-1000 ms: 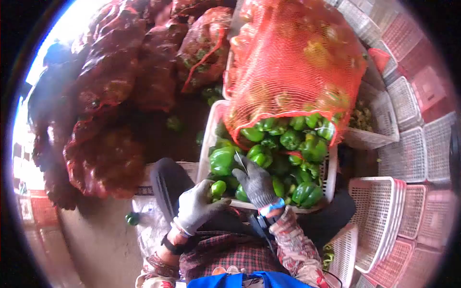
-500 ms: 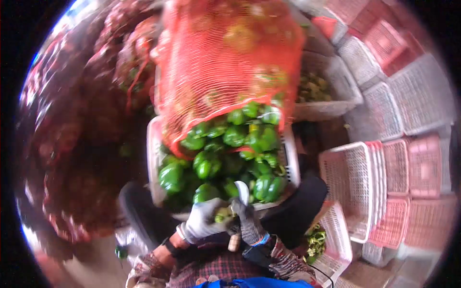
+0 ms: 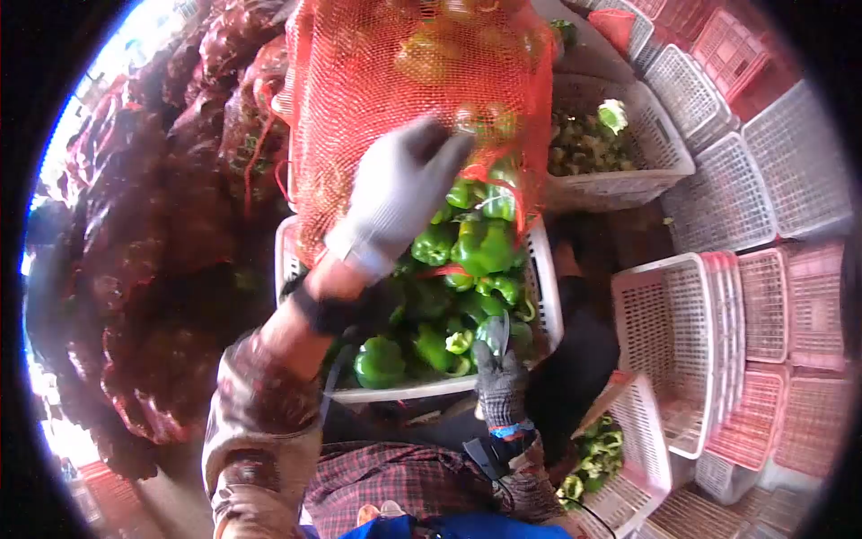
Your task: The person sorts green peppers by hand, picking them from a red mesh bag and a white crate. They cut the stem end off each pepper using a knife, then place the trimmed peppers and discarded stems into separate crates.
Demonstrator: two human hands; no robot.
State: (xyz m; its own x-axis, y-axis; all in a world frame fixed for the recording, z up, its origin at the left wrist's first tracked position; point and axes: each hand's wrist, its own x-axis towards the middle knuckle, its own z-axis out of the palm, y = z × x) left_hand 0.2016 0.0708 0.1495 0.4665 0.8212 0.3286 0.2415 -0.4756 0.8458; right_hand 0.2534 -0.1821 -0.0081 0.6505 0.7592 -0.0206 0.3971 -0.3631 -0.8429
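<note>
My left hand [image 3: 404,184], in a white glove, is raised over the red mesh bag [image 3: 350,108]; its thumb and fingers are apart, slightly blurred, with nothing visible between them. Green peppers [image 3: 483,247] spill from the bag's mouth into a white crate [image 3: 548,287]. At the crate's near right edge, my right hand [image 3: 501,386], in a grey glove, is closed on a knife [image 3: 505,331], its blade pointing up among the peppers. A pale green pepper piece [image 3: 612,115] shows over the far crate [image 3: 620,184], apart from both hands.
Filled mesh sacks [image 3: 162,234] are piled on the left. Stacked white and pink crates [image 3: 664,350] line the right side. A tilted crate [image 3: 642,440] with green scraps [image 3: 600,454] lies at the lower right. Bent legs flank the pepper crate.
My left hand has moved up and forward from beside the knife, and the greenish piece it held is no longer in it. My right hand has shifted slightly right and forward with the knife.
</note>
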